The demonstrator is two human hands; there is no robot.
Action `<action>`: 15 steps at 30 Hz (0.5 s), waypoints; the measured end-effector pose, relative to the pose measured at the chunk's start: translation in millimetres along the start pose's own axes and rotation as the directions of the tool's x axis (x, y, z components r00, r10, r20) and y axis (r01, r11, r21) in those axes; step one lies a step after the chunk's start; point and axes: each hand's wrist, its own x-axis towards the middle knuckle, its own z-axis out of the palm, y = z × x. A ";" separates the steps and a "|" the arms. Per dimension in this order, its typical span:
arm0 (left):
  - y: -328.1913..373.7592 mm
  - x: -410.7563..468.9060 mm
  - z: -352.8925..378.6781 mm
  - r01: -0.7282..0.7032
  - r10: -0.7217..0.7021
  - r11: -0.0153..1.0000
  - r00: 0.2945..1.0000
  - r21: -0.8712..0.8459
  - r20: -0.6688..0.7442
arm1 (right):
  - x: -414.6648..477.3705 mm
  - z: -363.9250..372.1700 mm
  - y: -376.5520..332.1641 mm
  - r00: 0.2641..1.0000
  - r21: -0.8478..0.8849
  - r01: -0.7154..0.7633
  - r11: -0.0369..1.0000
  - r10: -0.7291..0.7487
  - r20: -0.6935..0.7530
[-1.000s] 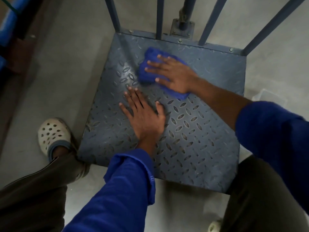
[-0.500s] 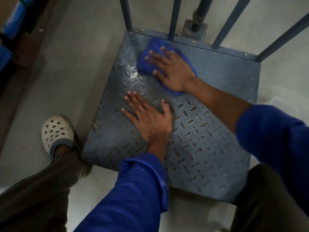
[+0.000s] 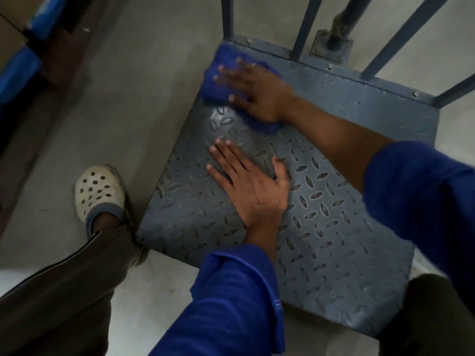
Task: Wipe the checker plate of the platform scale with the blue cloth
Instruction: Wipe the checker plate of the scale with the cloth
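The grey checker plate (image 3: pixel 334 222) of the platform scale lies on the floor, with its raised oval pattern showing. My right hand (image 3: pixel 257 91) presses flat on the blue cloth (image 3: pixel 221 70) at the plate's far left corner, fingers spread over it. Most of the cloth is hidden under that hand; a fold shows below the palm. My left hand (image 3: pixel 252 186) rests flat on the bare plate nearer to me, fingers apart, holding nothing.
Grey metal rails (image 3: pixel 304 24) and a post on a bolted base (image 3: pixel 331 47) rise along the plate's far edge. My left foot in a pale perforated clog (image 3: pixel 99 191) stands beside the plate's left edge. Concrete floor surrounds the scale; dark shelving (image 3: pixel 30 52) lies far left.
My right hand has slid the blue cloth leftward along the far edge into the plate's far left corner. My left hand has stayed flat on the plate.
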 end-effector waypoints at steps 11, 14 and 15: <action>1.0 -0.5 0.9 0.005 -0.005 1.000 1.000 0.022 0.015 | 8.4 16.3 -71.2 0.997 0.081 -0.065 0.995 0.062 0.045; 1.4 1.4 2.3 0.022 -0.022 1.000 1.000 0.013 0.003 | -48.9 10.1 -42.4 0.956 0.133 -0.286 0.949 0.292 -0.029; 1.1 1.5 2.8 0.019 -0.019 1.000 1.000 0.009 -0.004 | -78.1 11.1 -34.1 0.920 0.156 -0.373 0.915 0.386 -0.064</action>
